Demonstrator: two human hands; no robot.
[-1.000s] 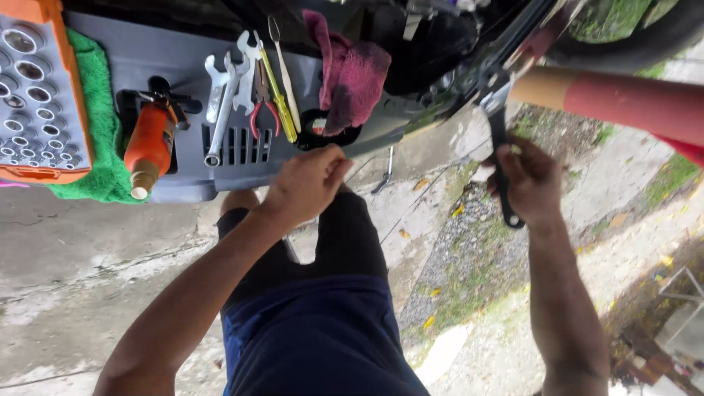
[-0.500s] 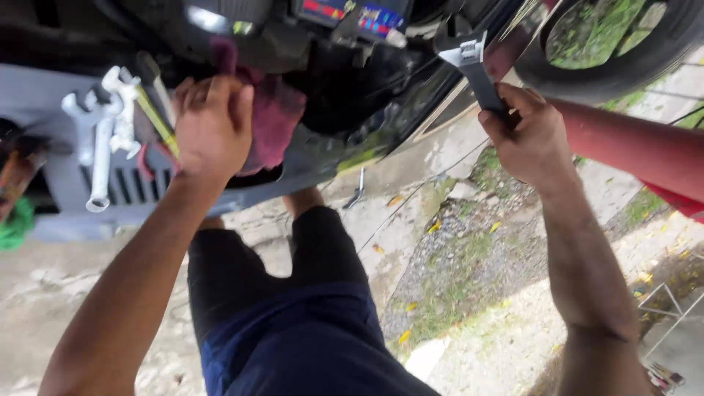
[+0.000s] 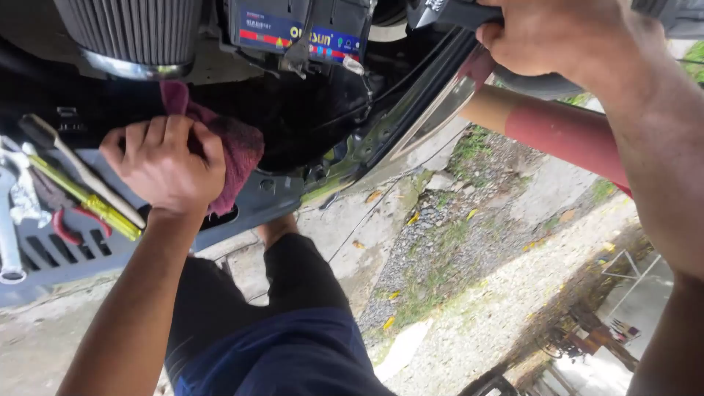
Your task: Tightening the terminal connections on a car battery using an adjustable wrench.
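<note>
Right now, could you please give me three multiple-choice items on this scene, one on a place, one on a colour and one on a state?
1. Where does the left hand rest?
A. on the rag
B. on the gravel
C. on the wrench

2. What colour is the rag?
A. green
B. dark red
C. white

3. What state is the right hand in?
A. open and flat
B. hanging free
C. closed around a dark handle

Answers: 1 A, the fingers press on the cloth at the grey tray edge. 2 B, the cloth shows maroon. 3 C, the fingers wrap the handle.
</note>
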